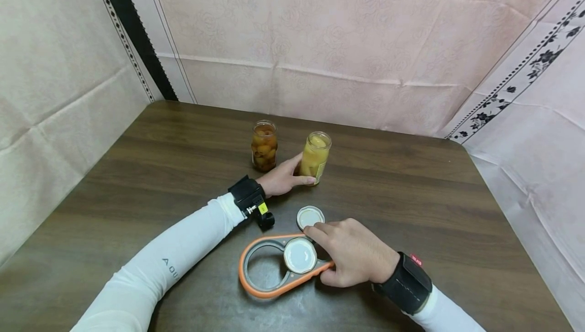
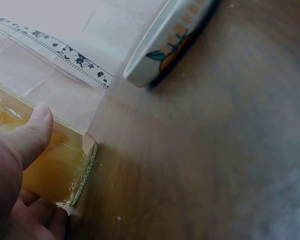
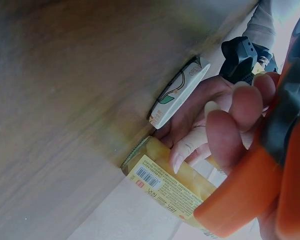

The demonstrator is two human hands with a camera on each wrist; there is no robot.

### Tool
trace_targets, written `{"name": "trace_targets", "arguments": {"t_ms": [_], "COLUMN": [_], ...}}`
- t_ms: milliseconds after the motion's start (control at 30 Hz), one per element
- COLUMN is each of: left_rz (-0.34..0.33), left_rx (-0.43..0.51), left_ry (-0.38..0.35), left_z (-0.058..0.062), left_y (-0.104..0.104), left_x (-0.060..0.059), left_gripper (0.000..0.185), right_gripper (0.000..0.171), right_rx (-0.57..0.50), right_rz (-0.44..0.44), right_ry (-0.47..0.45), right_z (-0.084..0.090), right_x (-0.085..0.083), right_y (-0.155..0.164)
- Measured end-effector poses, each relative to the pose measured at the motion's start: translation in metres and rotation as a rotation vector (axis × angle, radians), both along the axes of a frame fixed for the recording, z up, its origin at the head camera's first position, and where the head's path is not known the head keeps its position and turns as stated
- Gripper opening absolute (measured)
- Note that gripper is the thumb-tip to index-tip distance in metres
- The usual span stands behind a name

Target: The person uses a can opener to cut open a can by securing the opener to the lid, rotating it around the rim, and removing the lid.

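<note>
A lidless glass jar (image 1: 315,157) of yellow fruit stands upright mid-table. An orange-and-grey jar opener (image 1: 274,267) lies flat nearer, a white lid (image 1: 300,255) in its ring.

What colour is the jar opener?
Orange with grey inside, clearest in the head view: jar opener.

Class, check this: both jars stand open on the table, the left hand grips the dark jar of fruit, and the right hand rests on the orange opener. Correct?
Not quite. In the head view the left hand grips the yellow jar, not the dark jar beside it. The rest stands.
</note>
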State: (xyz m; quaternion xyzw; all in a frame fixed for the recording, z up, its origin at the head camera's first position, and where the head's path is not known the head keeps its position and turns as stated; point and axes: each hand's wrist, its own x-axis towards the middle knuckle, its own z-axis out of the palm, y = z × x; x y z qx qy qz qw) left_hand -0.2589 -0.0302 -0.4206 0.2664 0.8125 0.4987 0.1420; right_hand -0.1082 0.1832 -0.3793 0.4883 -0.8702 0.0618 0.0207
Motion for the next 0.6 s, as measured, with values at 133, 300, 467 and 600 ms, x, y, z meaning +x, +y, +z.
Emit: {"name": "trace_targets", "arguments": {"t_ms": [133,300,467,600], "left_rz": [-0.002,-0.001,-0.002,0.003], "left_rx": [0.011,0.038,0.058,0.071], "left_ry": [0.006,0.0,-0.008,-0.018], "left_z": [-0.0008,-0.002,-0.0028,-0.0024], "left_y": [0.0,0.0011,0.001,0.0007], "left_x": [-0.0003,-0.0002,0.0007,0.0019], "left_gripper": [0.061,0.069,0.077,0.076], "right_gripper": [0.064,0.064,0.064,0.064], "right_rx": [0.0,-0.001,0.002,-0.004], "right_rz": [0.002,0.0,0.0,0.001], "right_ry": [-0.002,-0.003,-0.001,-0.008], "right_z": [0.0002,0.0004,-0.0002,-0.0002], "right_x": [0.0,0.0001,0.0002,0.0004], "right_y": [-0.0002,-0.0006,-0.0005,-0.0006]}}
